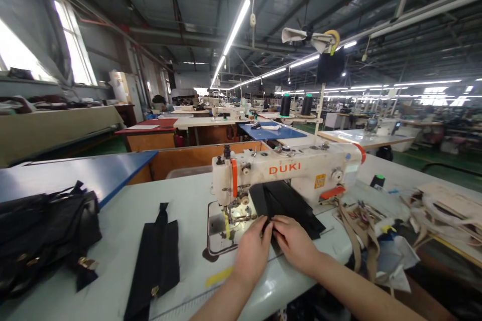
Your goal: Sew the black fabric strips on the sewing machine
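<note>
Both my hands meet in front of the sewing machine (278, 173), fingertips pinched close together. My left hand (253, 245) and my right hand (295, 242) are closed on the near end of a black fabric piece (268, 205); my fingers hide part of it. Under the machine's arm lie more black fabric panels (295, 203), fanned out to the right. The needle and presser foot (228, 213) stand just left of my hands, above the metal plate. On the table to the left lies a black zippered strip (160, 251) with a gold-coloured zipper pull (154, 291).
A heap of black pieces with metal fittings (41, 241) covers the far left. Tan straps (361, 230), scraps and a thread cone (377, 181) lie right of the machine. A ruler tape (188, 306) runs along the table's front. Blue-topped tables (75, 175) stand beyond.
</note>
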Demonstrator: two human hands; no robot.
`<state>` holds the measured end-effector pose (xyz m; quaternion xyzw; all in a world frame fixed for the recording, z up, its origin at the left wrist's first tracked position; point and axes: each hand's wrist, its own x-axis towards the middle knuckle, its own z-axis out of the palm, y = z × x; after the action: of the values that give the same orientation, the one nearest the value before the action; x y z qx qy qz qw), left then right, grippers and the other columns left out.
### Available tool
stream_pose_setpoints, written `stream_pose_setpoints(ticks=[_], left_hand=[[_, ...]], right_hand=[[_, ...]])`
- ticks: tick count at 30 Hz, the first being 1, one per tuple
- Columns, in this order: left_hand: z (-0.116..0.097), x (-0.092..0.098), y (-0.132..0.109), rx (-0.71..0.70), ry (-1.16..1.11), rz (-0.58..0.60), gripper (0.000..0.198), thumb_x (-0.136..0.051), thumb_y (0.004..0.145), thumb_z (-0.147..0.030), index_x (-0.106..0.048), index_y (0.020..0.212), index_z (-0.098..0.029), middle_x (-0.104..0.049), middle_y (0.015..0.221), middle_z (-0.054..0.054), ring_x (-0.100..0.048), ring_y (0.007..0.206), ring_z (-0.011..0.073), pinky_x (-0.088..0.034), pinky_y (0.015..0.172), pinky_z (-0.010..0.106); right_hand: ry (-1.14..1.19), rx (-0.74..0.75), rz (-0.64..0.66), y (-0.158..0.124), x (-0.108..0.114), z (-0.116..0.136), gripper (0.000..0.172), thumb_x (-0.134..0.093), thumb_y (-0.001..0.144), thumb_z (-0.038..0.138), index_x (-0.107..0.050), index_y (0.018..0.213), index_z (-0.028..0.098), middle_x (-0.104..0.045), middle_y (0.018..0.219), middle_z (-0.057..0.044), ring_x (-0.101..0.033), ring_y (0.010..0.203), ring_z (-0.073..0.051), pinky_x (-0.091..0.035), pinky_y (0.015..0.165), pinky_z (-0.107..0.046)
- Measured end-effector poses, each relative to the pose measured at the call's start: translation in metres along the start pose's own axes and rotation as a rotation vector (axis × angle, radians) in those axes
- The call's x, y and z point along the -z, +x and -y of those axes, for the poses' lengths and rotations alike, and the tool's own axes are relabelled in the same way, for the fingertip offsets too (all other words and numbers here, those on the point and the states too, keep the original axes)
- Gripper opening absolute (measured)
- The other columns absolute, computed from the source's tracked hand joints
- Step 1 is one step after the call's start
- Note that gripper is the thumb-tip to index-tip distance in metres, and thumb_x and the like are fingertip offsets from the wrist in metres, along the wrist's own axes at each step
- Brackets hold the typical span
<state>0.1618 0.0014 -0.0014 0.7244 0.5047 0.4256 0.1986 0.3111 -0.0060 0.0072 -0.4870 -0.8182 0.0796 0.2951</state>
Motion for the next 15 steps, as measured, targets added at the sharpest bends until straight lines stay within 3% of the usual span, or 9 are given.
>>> stream_pose_setpoints(ticks=[8, 15], left_hand=[[0.006, 0.000, 0.003, 0.043, -0.063, -0.033, 0.036, -0.051, 0.085, -0.023, -0.069, 0.115, -0.015, -0.070, 0.120, 0.010, -0.066, 0.111, 0.0238, -0.050, 0.100, 0.037], [0.011, -0.004, 0.007, 0.044, 0.009, -0.053, 0.032, -0.047, 0.088, -0.023, -0.071, 0.108, -0.019, -0.074, 0.112, 0.007, -0.070, 0.103, 0.0237, -0.053, 0.095, 0.036]], right_hand=[[0.074, -0.026, -0.042, 0.007, -0.003, -0.003, 0.030, -0.046, 0.091, 0.010, -0.069, 0.109, 0.016, -0.068, 0.115, -0.010, -0.061, 0.109, -0.022, -0.045, 0.101, -0.034], [0.107, -0.037, -0.062, 0.004, -0.005, -0.007, 0.030, -0.042, 0.094, 0.014, -0.070, 0.104, 0.019, -0.070, 0.109, -0.008, -0.063, 0.104, -0.021, -0.047, 0.096, -0.034]])
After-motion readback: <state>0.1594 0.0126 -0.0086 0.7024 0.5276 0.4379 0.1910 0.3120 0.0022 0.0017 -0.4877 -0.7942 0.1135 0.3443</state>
